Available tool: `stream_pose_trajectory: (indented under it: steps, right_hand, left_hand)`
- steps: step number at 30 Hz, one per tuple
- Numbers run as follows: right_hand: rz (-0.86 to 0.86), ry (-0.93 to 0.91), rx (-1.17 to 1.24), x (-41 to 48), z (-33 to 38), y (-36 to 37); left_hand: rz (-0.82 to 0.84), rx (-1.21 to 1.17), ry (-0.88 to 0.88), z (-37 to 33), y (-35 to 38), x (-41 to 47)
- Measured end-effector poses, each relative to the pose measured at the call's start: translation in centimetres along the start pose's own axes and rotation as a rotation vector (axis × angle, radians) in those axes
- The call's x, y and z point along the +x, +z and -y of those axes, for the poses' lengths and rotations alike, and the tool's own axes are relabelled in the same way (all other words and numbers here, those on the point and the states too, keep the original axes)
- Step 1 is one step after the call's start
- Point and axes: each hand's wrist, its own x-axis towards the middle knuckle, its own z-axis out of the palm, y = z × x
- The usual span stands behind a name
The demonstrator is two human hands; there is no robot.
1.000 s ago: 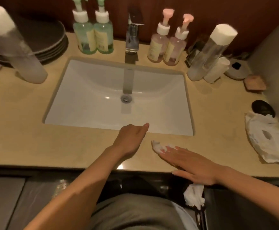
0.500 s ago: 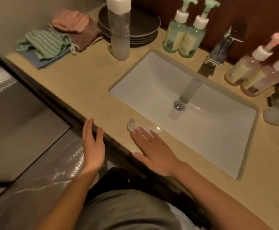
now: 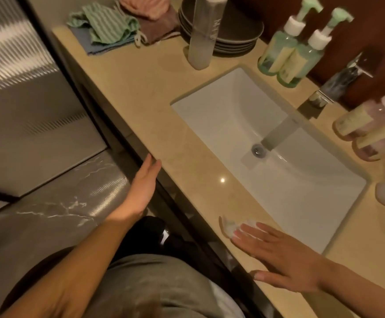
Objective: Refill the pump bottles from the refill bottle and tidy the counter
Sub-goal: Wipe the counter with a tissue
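Nearest me, my right hand (image 3: 285,260) lies flat on the counter (image 3: 141,88) at its front edge, fingers straight, tips pressing a small white tissue wad (image 3: 229,227). My left hand (image 3: 144,187) hangs open and empty just off that edge. Beyond the white sink (image 3: 232,115), the tall clear refill bottle (image 3: 201,40) stands upright in front of stacked dark plates (image 3: 239,35), with two green pump bottles (image 3: 287,56) beside the faucet (image 3: 338,86) and the blurred pink pump bottles (image 3: 368,131) at the right edge.

Dim warm light, glare spot on the counter (image 3: 222,180), blurred wide-angle edges.
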Motion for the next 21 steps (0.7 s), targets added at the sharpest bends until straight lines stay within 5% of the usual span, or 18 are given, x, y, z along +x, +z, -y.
stream_pose_trajectory:
  steps: [7,14,21]
  right_hand:
    - [-0.086,-0.145,-0.07,9.5,-1.5,-5.5]
    - [-0.281,-0.024,0.05,20.8,1.3,-9.3]
    - [-0.179,-0.057,-0.017,13.6,1.3,-6.5]
  left_hand:
    - [0.043,-0.026,-0.017,1.0,-0.5,-0.8]
    - [-0.034,-0.014,-0.041,1.6,-1.6,-1.5]
    - [-0.103,-0.099,-0.058,0.8,-2.0,0.4]
